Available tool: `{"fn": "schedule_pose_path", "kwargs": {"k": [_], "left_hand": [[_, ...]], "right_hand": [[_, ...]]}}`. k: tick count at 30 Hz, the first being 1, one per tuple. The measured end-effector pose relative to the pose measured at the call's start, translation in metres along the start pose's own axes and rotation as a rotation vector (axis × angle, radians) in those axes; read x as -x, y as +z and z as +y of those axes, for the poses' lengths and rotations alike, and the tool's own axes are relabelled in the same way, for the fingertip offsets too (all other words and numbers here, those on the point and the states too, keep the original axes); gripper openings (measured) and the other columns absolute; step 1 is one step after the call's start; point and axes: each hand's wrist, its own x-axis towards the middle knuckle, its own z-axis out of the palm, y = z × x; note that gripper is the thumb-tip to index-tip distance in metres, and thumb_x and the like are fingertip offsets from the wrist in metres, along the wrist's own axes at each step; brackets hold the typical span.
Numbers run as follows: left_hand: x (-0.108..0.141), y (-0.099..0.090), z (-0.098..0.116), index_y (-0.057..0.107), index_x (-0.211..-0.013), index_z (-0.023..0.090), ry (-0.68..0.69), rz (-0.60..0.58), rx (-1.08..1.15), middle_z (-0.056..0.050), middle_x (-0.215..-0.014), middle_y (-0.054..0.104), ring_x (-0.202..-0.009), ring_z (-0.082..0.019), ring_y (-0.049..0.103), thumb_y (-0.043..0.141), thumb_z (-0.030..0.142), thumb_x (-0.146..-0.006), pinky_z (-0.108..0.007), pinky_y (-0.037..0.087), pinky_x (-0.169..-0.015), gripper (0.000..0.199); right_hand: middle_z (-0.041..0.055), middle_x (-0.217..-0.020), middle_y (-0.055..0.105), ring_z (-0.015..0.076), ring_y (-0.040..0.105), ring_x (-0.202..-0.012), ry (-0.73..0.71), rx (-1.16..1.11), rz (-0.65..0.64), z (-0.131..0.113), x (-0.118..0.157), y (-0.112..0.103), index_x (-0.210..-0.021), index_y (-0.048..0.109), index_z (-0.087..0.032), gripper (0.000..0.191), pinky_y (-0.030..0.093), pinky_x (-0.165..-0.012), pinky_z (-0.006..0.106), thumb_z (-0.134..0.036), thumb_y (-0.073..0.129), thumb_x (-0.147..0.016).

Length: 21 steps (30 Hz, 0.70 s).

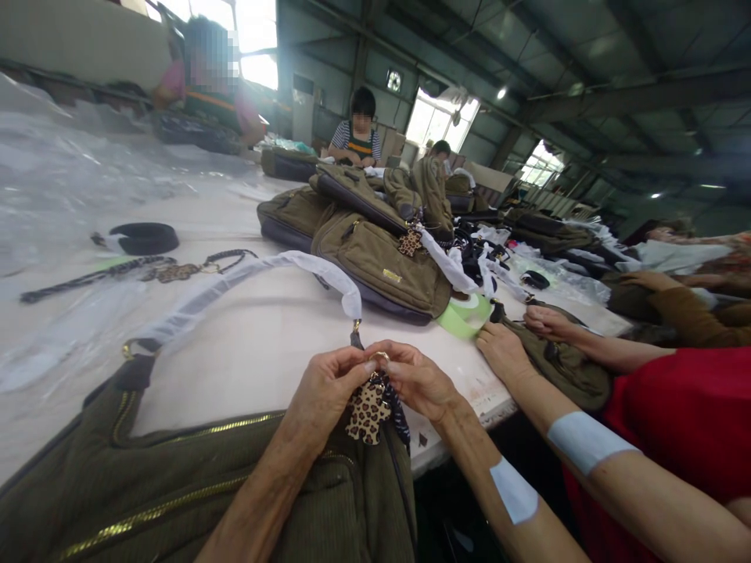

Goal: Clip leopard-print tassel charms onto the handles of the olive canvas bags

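An olive corduroy bag [193,469] with gold zips lies in front of me. Its handle [258,266], wrapped in white tissue, arches over the table. At the handle's right end, my left hand [334,375] and my right hand [419,379] meet, thumbs and fingertips closed on a small gold ring [380,358]. From the ring hangs a leopard-print charm [368,410] shaped like a flower or animal; I cannot tell which. Beside it a dark braided cord [400,418] hangs down against the bag.
More olive bags [375,266] are piled across the table. A green tape roll [466,313], a black strap roll [144,237] and another leopard charm with braided cord [176,270] lie about. Clear plastic [70,180] covers the left. At right, a co-worker in red [680,422] handles a bag.
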Motion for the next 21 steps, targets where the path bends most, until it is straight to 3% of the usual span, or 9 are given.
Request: {"fn": "schedule_pose_path", "kwargs": {"k": [5, 10, 17, 21], "left_hand": [[0.001, 0.001, 0.006, 0.068, -0.074, 0.013, 0.112, 0.053, -0.093, -0.002, -0.066, 0.063, -0.061, -0.012, 0.052, 0.070, 0.037, -0.070, -0.022, 0.040, -0.059, 0.024], [0.003, 0.004, 0.011, 0.068, -0.075, 0.013, 0.135, 0.002, -0.042, -0.001, -0.069, 0.065, -0.063, -0.011, 0.053, 0.068, 0.035, -0.072, -0.022, 0.040, -0.061, 0.023], [0.010, 0.020, 0.028, 0.072, -0.082, 0.014, 0.089, -0.049, 0.050, -0.004, -0.073, 0.070, -0.066, -0.012, 0.059, 0.071, 0.033, -0.070, -0.022, 0.043, -0.064, 0.022], [0.016, 0.028, 0.033, 0.072, -0.084, 0.014, 0.090, -0.077, 0.100, -0.006, -0.077, 0.071, -0.067, -0.013, 0.060, 0.071, 0.034, -0.069, -0.022, 0.045, -0.064, 0.025]], "right_hand": [[0.0036, -0.095, 0.066, 0.0144, 0.059, -0.081, -0.039, 0.003, -0.010, -0.004, -0.001, 0.002, -0.100, 0.069, -0.024, 0.024, 0.045, -0.080, 0.029, -0.029, 0.066, -0.076], [0.0044, -0.098, 0.067, 0.0155, 0.060, -0.084, -0.059, -0.004, 0.002, -0.011, 0.001, 0.002, -0.097, 0.071, -0.025, 0.021, 0.045, -0.080, 0.029, -0.027, 0.067, -0.076], [0.0025, -0.084, 0.067, 0.0064, 0.051, -0.061, -0.117, 0.026, 0.041, -0.030, 0.009, 0.001, -0.096, 0.072, -0.018, 0.022, 0.039, -0.053, 0.018, -0.022, 0.070, -0.074], [0.0020, -0.085, 0.067, 0.0054, 0.052, -0.063, -0.180, 0.043, 0.053, -0.032, 0.014, -0.002, -0.097, 0.071, -0.017, 0.030, 0.038, -0.053, 0.015, -0.022, 0.075, -0.068]]}}
